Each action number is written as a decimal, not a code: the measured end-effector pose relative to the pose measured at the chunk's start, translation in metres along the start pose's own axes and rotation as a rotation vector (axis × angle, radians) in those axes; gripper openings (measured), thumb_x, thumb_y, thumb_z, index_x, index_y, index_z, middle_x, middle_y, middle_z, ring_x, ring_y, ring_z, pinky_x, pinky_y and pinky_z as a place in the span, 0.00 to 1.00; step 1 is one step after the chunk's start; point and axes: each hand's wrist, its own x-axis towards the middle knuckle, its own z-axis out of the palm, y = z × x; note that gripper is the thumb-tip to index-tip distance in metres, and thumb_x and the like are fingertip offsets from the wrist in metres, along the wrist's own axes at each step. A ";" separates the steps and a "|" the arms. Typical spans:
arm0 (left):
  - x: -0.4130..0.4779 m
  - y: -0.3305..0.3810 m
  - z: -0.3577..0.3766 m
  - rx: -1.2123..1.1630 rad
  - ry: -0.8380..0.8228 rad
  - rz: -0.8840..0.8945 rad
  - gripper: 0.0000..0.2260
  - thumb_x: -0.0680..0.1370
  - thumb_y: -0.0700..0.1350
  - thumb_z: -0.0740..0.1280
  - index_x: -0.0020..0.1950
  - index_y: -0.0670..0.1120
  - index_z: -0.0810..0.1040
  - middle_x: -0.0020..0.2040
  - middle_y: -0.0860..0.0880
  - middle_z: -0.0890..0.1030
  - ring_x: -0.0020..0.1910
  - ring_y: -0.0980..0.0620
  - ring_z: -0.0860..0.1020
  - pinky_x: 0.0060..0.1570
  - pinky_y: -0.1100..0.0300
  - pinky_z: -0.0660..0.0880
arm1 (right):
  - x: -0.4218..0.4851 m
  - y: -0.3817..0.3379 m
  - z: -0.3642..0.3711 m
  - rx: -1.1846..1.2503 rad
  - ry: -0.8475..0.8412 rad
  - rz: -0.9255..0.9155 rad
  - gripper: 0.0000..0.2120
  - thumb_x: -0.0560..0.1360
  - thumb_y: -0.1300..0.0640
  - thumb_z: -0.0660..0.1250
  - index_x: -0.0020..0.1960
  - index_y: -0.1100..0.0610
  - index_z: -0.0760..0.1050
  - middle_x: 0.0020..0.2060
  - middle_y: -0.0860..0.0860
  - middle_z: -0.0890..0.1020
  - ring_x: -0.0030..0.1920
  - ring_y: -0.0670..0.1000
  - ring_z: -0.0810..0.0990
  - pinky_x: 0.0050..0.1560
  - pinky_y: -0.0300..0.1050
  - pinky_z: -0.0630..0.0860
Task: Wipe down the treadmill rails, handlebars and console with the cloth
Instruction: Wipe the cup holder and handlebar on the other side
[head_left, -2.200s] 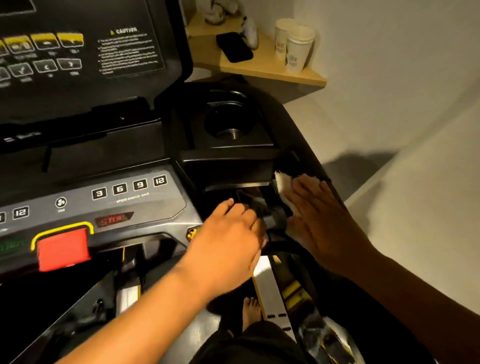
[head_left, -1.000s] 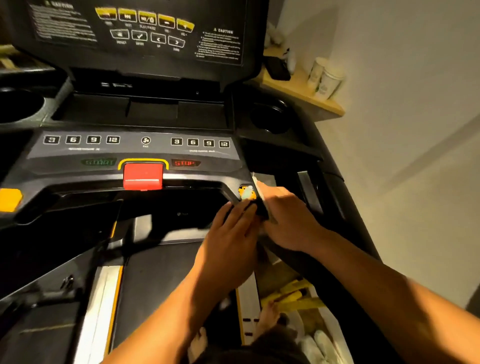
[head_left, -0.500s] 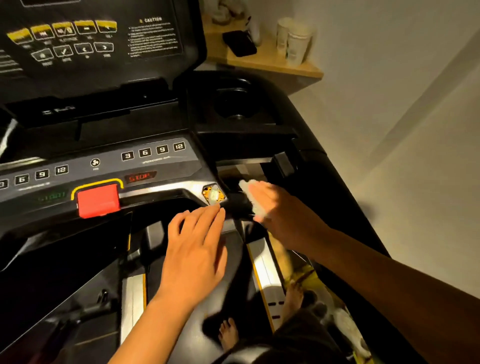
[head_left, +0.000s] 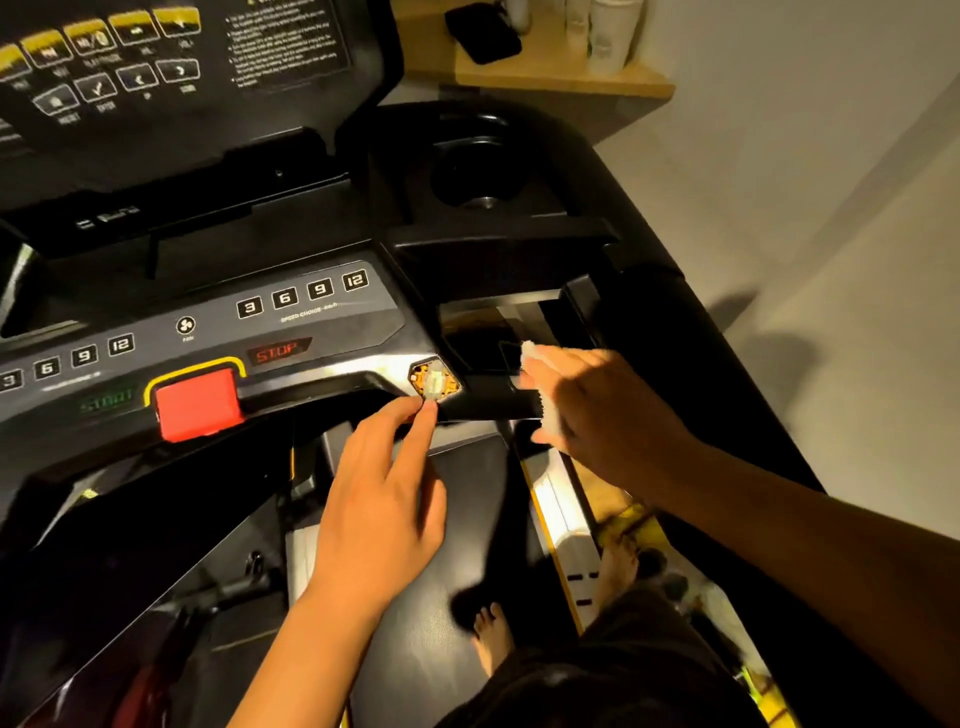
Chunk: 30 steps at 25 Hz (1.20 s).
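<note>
While my right hand (head_left: 597, 415) closes around the bunched white cloth (head_left: 548, 418), I press it on the black handlebar stub (head_left: 488, 405) at the treadmill console's (head_left: 311, 317) right front corner, so the wipe reaches that joint. My left hand (head_left: 379, 499) lies flat and spread, fingertips steadying beside the orange hexagonal badge (head_left: 434, 382).

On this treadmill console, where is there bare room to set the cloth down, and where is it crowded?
Free: the cup holder right of the console, and the flat ledge between the screen and the number buttons. Crowded: around the orange badge, where the left hand touches and the right hand presses the cloth.
</note>
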 end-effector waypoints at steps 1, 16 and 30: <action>0.000 -0.001 -0.001 0.006 0.000 0.005 0.25 0.72 0.42 0.61 0.68 0.37 0.72 0.64 0.40 0.70 0.62 0.43 0.71 0.62 0.54 0.68 | 0.016 -0.015 0.002 0.066 -0.002 -0.017 0.31 0.67 0.47 0.76 0.63 0.61 0.72 0.55 0.57 0.81 0.52 0.57 0.82 0.52 0.52 0.80; 0.013 -0.012 -0.009 0.035 0.091 -0.037 0.22 0.70 0.36 0.64 0.63 0.35 0.76 0.61 0.38 0.76 0.62 0.40 0.72 0.63 0.48 0.69 | 0.023 -0.036 -0.007 0.264 -0.126 0.237 0.24 0.76 0.51 0.65 0.70 0.57 0.69 0.67 0.55 0.74 0.66 0.57 0.74 0.65 0.51 0.71; 0.021 -0.019 -0.023 0.134 0.026 -0.040 0.23 0.72 0.43 0.60 0.65 0.39 0.76 0.67 0.43 0.75 0.70 0.44 0.68 0.69 0.49 0.63 | 0.120 -0.025 -0.037 1.227 -0.217 0.925 0.21 0.82 0.49 0.57 0.66 0.63 0.72 0.64 0.61 0.76 0.63 0.61 0.75 0.41 0.41 0.72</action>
